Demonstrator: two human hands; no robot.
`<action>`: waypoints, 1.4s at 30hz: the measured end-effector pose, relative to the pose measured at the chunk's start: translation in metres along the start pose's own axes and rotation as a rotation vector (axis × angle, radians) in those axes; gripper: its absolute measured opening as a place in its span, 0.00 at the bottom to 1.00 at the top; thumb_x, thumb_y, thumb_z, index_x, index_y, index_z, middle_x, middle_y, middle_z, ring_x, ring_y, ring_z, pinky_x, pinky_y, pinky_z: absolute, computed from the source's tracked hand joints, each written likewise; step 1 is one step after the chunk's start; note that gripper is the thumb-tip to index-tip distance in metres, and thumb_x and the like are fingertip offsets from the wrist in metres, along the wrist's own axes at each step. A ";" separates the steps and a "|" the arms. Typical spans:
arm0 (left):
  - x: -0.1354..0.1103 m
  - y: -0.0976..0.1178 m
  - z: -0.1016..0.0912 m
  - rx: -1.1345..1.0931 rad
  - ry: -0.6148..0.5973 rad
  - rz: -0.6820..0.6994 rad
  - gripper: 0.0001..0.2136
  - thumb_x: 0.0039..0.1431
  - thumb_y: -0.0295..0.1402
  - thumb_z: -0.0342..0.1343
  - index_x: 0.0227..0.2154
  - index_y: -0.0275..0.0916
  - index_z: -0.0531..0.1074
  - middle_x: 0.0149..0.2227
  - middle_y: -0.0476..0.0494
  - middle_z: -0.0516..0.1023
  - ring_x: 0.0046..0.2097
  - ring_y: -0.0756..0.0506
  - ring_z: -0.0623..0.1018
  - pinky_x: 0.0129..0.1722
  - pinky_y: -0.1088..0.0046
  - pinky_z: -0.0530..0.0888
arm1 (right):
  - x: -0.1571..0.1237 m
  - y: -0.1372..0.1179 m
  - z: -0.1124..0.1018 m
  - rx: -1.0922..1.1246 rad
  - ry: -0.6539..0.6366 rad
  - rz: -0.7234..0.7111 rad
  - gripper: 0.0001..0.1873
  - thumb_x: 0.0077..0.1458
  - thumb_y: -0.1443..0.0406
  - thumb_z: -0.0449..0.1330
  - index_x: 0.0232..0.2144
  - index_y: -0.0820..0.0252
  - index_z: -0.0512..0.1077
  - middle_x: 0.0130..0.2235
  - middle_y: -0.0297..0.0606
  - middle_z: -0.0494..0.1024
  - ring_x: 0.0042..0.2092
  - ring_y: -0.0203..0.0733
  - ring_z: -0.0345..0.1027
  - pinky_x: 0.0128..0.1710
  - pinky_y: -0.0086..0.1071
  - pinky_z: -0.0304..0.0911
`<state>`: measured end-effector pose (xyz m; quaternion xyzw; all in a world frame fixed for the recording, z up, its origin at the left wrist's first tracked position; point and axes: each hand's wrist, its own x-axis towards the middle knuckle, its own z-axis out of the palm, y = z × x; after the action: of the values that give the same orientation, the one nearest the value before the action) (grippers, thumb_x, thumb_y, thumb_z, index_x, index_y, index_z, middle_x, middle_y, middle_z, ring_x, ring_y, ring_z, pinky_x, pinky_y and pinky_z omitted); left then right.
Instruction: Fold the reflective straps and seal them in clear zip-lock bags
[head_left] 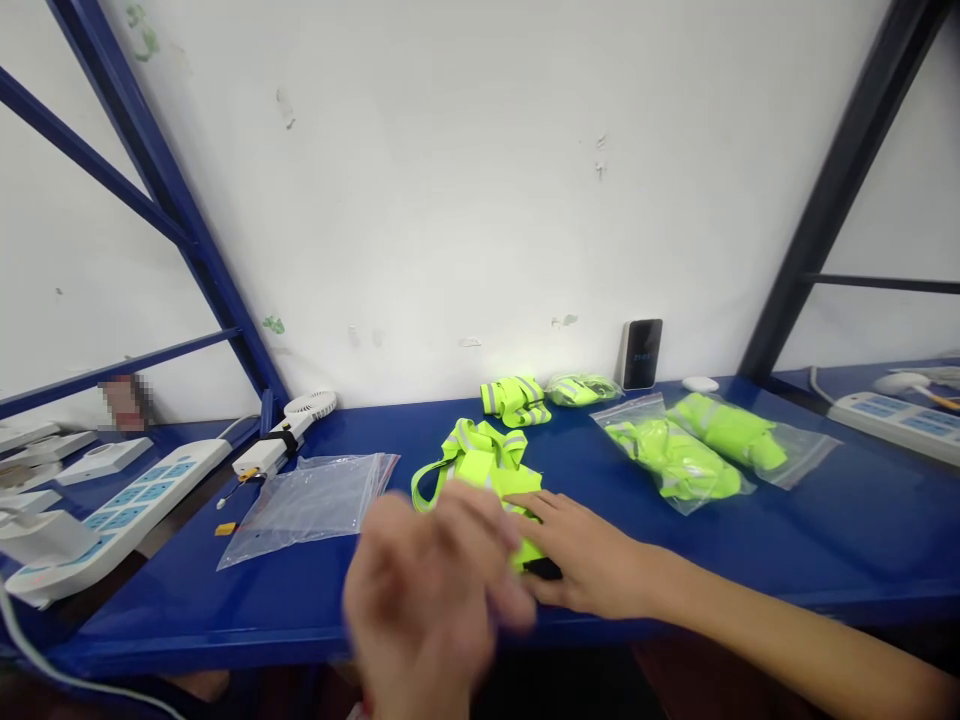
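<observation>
A neon yellow reflective vest (480,465) lies loosely bunched on the blue table (862,540). My right hand (592,560) rests flat on its near edge, fingers stretched out, beside a small black piece (541,569). My left hand (427,600) hovers raised in front of the vest, blurred by motion, so its fingers cannot be read. A stack of clear zip bags (311,500) lies to the left of the vest.
Two bagged yellow vests (675,460) (739,432) lie at the right. More folded vests (517,397) (581,388) sit by the wall, next to a black phone (641,354). White power strips (127,515) (892,415) and a small white fan (289,430) stand at the sides.
</observation>
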<state>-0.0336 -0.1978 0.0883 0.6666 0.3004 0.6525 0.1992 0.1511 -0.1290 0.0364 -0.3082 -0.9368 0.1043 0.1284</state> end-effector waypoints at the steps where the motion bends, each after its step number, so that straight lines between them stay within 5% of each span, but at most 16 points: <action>1: 0.017 -0.015 0.003 -0.037 -0.003 -0.001 0.06 0.56 0.38 0.60 0.29 0.45 0.71 0.27 0.48 0.76 0.34 0.45 0.74 0.36 0.65 0.74 | 0.003 0.003 0.000 0.015 -0.024 -0.027 0.37 0.53 0.54 0.60 0.63 0.48 0.55 0.58 0.47 0.65 0.56 0.55 0.61 0.53 0.47 0.58; 3: 0.048 -0.052 0.005 -0.046 -0.044 -0.061 0.09 0.53 0.38 0.63 0.25 0.41 0.70 0.24 0.48 0.74 0.31 0.47 0.73 0.34 0.69 0.72 | 0.010 0.006 0.002 0.020 -0.026 -0.067 0.38 0.51 0.50 0.61 0.62 0.48 0.58 0.55 0.46 0.69 0.54 0.54 0.63 0.53 0.48 0.57; 6: 0.083 -0.106 -0.005 0.121 -0.147 -0.221 0.12 0.50 0.40 0.63 0.22 0.37 0.72 0.23 0.48 0.74 0.28 0.49 0.72 0.31 0.72 0.69 | 0.024 0.008 0.008 0.058 0.077 -0.080 0.23 0.55 0.53 0.59 0.52 0.53 0.70 0.45 0.43 0.75 0.46 0.48 0.67 0.49 0.42 0.58; 9: 0.103 -0.130 -0.027 0.213 -0.173 -0.229 0.18 0.59 0.42 0.53 0.19 0.36 0.73 0.21 0.47 0.75 0.26 0.48 0.73 0.32 0.72 0.69 | 0.048 0.013 0.007 0.317 0.266 0.034 0.11 0.58 0.61 0.55 0.38 0.61 0.74 0.34 0.38 0.75 0.35 0.39 0.66 0.39 0.33 0.60; 14: 0.106 -0.102 -0.050 0.306 0.387 0.248 0.19 0.64 0.33 0.42 0.20 0.37 0.71 0.22 0.46 0.75 0.27 0.48 0.73 0.33 0.70 0.71 | 0.090 0.034 -0.005 1.094 0.453 0.298 0.06 0.50 0.65 0.59 0.32 0.62 0.71 0.29 0.32 0.73 0.31 0.36 0.65 0.31 0.28 0.60; 16: 0.095 -0.092 -0.047 0.426 0.189 0.406 0.15 0.63 0.33 0.45 0.26 0.37 0.74 0.27 0.45 0.77 0.31 0.47 0.76 0.35 0.69 0.72 | 0.098 0.044 -0.005 1.420 0.439 0.387 0.09 0.46 0.66 0.61 0.33 0.62 0.71 0.28 0.32 0.74 0.30 0.36 0.67 0.31 0.28 0.62; 19: 0.076 -0.094 -0.039 0.698 -0.414 0.497 0.14 0.58 0.35 0.54 0.46 0.40 0.73 0.47 0.40 0.78 0.50 0.40 0.74 0.52 0.59 0.69 | 0.097 0.058 -0.004 1.798 0.314 0.281 0.15 0.45 0.68 0.63 0.39 0.60 0.71 0.34 0.34 0.77 0.32 0.37 0.71 0.34 0.30 0.66; 22: 0.067 -0.114 -0.037 0.887 -0.568 0.413 0.24 0.58 0.39 0.56 0.58 0.43 0.63 0.60 0.38 0.66 0.61 0.37 0.65 0.58 0.55 0.64 | 0.088 0.068 -0.006 1.943 0.229 0.116 0.19 0.48 0.69 0.62 0.46 0.58 0.69 0.39 0.35 0.78 0.37 0.37 0.73 0.39 0.31 0.68; 26: 0.068 -0.149 -0.038 0.885 -0.567 0.371 0.23 0.61 0.42 0.54 0.57 0.41 0.63 0.58 0.36 0.68 0.58 0.38 0.67 0.57 0.57 0.64 | 0.081 0.074 -0.003 1.792 0.141 0.205 0.14 0.56 0.61 0.58 0.44 0.60 0.68 0.35 0.38 0.77 0.33 0.39 0.73 0.33 0.34 0.71; 30: 0.059 -0.171 -0.030 0.781 -0.518 0.268 0.16 0.67 0.36 0.40 0.49 0.37 0.69 0.43 0.38 0.77 0.44 0.41 0.75 0.45 0.64 0.69 | 0.080 0.069 0.010 1.123 0.261 0.250 0.13 0.59 0.58 0.53 0.37 0.62 0.71 0.30 0.38 0.74 0.29 0.39 0.69 0.26 0.33 0.68; 33: 0.054 -0.174 -0.024 0.694 -0.423 0.088 0.18 0.68 0.37 0.38 0.33 0.37 0.71 0.26 0.46 0.73 0.29 0.47 0.71 0.32 0.71 0.65 | 0.079 0.067 0.014 0.622 0.559 0.260 0.11 0.57 0.64 0.54 0.40 0.62 0.71 0.33 0.38 0.72 0.31 0.39 0.67 0.33 0.35 0.68; 35: 0.057 -0.172 -0.022 0.590 -0.372 -0.058 0.21 0.68 0.40 0.39 0.23 0.37 0.66 0.20 0.50 0.66 0.24 0.50 0.65 0.27 0.73 0.60 | 0.078 0.069 0.012 0.415 0.723 0.256 0.18 0.56 0.66 0.54 0.49 0.61 0.66 0.41 0.42 0.71 0.38 0.43 0.68 0.41 0.40 0.68; 38: 0.066 -0.168 -0.021 0.361 -0.405 -0.262 0.22 0.66 0.45 0.42 0.20 0.37 0.64 0.20 0.51 0.66 0.24 0.51 0.64 0.26 0.74 0.60 | 0.074 0.069 0.006 0.263 0.782 0.103 0.26 0.57 0.69 0.51 0.58 0.56 0.58 0.54 0.46 0.64 0.53 0.47 0.63 0.53 0.45 0.62; 42: 0.075 -0.169 -0.020 0.113 -0.388 -0.471 0.19 0.61 0.47 0.50 0.31 0.35 0.73 0.25 0.50 0.73 0.27 0.49 0.70 0.29 0.74 0.66 | 0.068 0.056 0.002 0.210 0.772 -0.106 0.25 0.62 0.69 0.46 0.62 0.53 0.55 0.59 0.45 0.60 0.62 0.44 0.55 0.61 0.43 0.54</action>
<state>-0.0794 -0.0260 0.0350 0.7008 0.4386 0.4314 0.3610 0.1283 -0.0441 0.0309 -0.2613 -0.8185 0.0695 0.5069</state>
